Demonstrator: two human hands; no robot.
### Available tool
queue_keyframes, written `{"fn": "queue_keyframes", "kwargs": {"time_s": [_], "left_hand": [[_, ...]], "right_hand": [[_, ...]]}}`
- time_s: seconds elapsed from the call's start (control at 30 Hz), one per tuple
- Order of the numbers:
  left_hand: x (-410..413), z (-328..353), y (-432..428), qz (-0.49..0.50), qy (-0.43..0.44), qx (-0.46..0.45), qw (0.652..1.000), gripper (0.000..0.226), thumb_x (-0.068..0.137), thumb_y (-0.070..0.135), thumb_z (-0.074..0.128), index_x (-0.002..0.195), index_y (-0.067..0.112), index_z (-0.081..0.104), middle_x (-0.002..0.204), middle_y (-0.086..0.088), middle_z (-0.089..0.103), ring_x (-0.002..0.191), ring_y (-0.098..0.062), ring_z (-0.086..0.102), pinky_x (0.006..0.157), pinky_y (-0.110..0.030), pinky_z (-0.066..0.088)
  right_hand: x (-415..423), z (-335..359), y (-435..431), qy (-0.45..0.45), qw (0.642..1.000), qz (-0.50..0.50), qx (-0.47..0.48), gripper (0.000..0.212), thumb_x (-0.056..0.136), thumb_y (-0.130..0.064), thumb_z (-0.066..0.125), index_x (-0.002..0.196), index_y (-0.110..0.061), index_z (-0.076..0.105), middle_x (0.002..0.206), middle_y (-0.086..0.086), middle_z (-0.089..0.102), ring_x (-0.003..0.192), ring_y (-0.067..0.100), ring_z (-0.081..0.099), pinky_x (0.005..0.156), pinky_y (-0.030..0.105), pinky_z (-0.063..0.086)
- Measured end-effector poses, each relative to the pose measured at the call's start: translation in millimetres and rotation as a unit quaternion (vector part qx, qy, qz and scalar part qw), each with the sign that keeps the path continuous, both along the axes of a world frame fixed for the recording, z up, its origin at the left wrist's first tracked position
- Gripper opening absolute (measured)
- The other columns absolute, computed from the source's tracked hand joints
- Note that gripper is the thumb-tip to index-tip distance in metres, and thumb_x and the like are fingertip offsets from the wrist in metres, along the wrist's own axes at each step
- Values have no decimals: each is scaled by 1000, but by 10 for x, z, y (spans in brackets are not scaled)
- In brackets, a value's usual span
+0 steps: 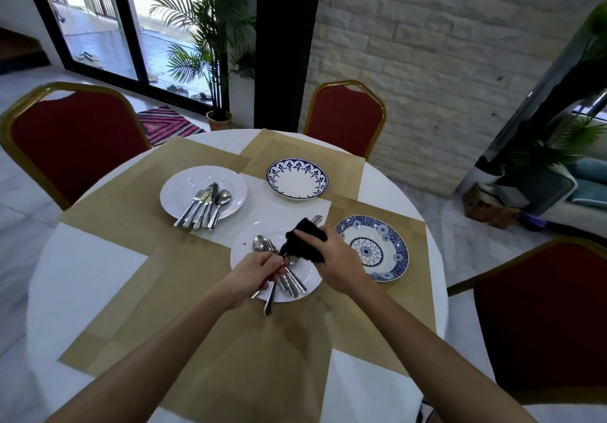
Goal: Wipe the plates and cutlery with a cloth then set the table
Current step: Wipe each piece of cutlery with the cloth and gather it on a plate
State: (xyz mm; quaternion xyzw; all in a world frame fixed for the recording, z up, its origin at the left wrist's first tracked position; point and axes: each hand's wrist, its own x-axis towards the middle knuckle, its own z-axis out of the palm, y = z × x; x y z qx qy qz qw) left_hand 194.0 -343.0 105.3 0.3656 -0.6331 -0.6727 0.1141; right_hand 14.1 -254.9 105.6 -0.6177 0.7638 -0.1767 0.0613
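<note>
My left hand (259,274) grips one piece of cutlery (270,297) by its handle above the near white plate (312,278). My right hand (331,258) holds a black cloth (303,242) wrapped around the upper part of that piece. Several more spoons and forks (292,283) lie on this plate under my hands. A second white plate (177,192) at the left carries a bundle of cutlery (205,205). Two blue-patterned plates stand bare: one at the back (297,178), one at the right (374,247).
The round white table (82,274) is covered with several gold placemats (131,258). Red chairs with gold frames stand at the left (65,140), back (345,117) and right (542,317). A potted palm (218,61) stands by the glass door.
</note>
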Motion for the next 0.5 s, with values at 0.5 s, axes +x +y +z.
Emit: {"fn": "queue_keyframes", "kwargs": {"time_s": [0.5], "left_hand": [[52,-134,79,17,15,-17,1000,23,102,22,42,93,14,61,70,11,59,62,-2,47,54,-15,33]], "right_hand": [[-199,-72,134,89,992,-84,-37,63,90,-24,59,146,-38,35,127,11,45,101,29,56,58,32,43]]}}
